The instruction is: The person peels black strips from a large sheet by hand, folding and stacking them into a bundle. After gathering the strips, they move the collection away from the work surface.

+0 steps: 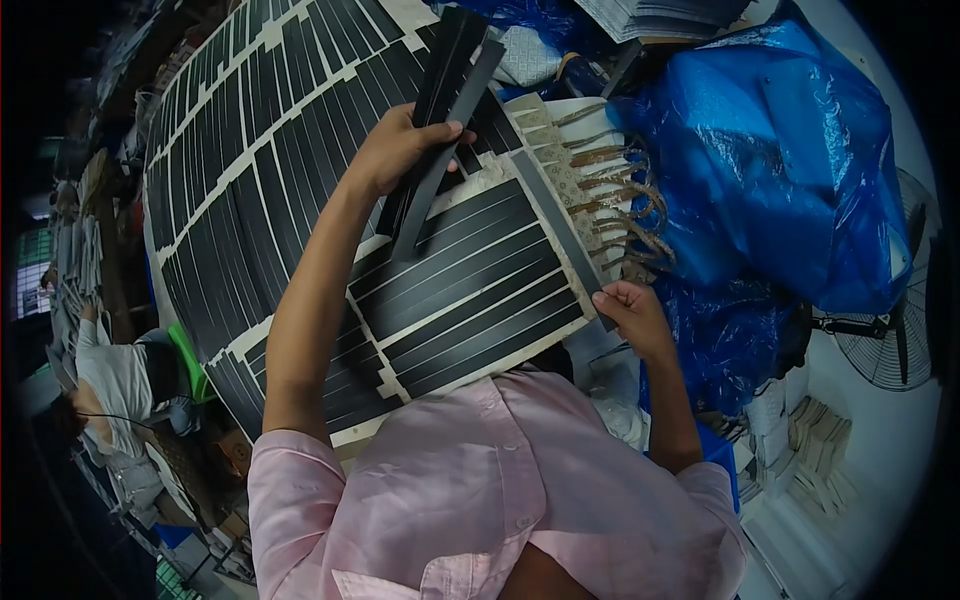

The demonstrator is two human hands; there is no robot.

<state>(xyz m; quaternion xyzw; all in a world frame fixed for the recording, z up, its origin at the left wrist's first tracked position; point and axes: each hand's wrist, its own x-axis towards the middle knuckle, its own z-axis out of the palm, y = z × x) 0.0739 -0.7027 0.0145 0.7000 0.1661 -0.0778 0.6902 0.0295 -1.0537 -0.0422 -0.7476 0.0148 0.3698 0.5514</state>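
Note:
My left hand [405,145] is closed round a bundle of long black strips [445,95], held tilted above the table. My right hand [630,310] pinches the lower end of a single dark grey strip [558,225], whose other end reaches up toward the table's right side. Beneath both hands, rows of black strips [460,285] lie side by side on a pale board [378,352], with light gaps between them. Beside the single strip, several patterned pieces with brown twisted cords [600,180] lie at the board's right edge.
Blue plastic sheeting [770,150] covers a bulky pile at the right. A black fan [890,320] stands beyond it. Stacks of folded pieces [820,440] lie at the lower right. At the left, another person [120,380] is near a green chair [190,360] and heaped materials.

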